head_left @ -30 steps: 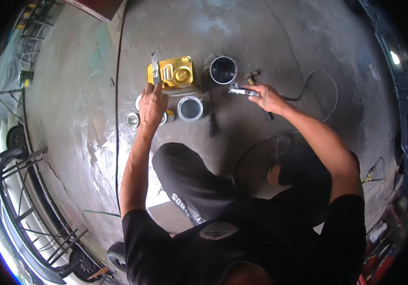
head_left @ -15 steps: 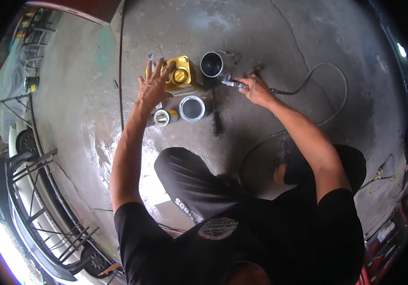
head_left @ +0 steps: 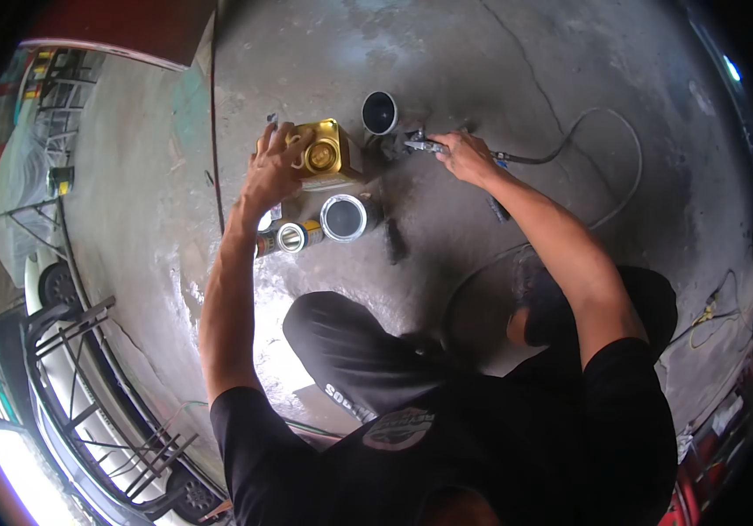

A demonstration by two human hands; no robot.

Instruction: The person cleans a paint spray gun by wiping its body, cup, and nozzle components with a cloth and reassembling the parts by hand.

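Crouching on the concrete floor point(head_left: 499, 61), the person reaches both arms forward over a small cluster of containers. The left hand point(head_left: 273, 171) rests on the near left edge of a square gold can point(head_left: 324, 156), its fingers point(head_left: 293, 138) curled over the can's top by the handle; whether they actually grip it or only lie on it cannot be told. The can's round cap sits just right of those fingertips. A thin grey strip point(head_left: 270, 121) pokes up just beyond the left hand, touching the can's left side.

The right hand point(head_left: 466, 156) is closed around a metal spray gun point(head_left: 420, 145), fingers wrapped on its grip, the gun's body pointing left from the knuckles. Touching the gun's far end, left of the right-hand fingers, is a dark open cup point(head_left: 380, 112) tilted toward the camera. A black hose point(head_left: 569, 145) loops away over the floor to the right of that hand.

Nearer the person than both hands, a round tin point(head_left: 343, 217) stands open, and just left of it a small can point(head_left: 291, 237) lies on its side, below the left wrist.
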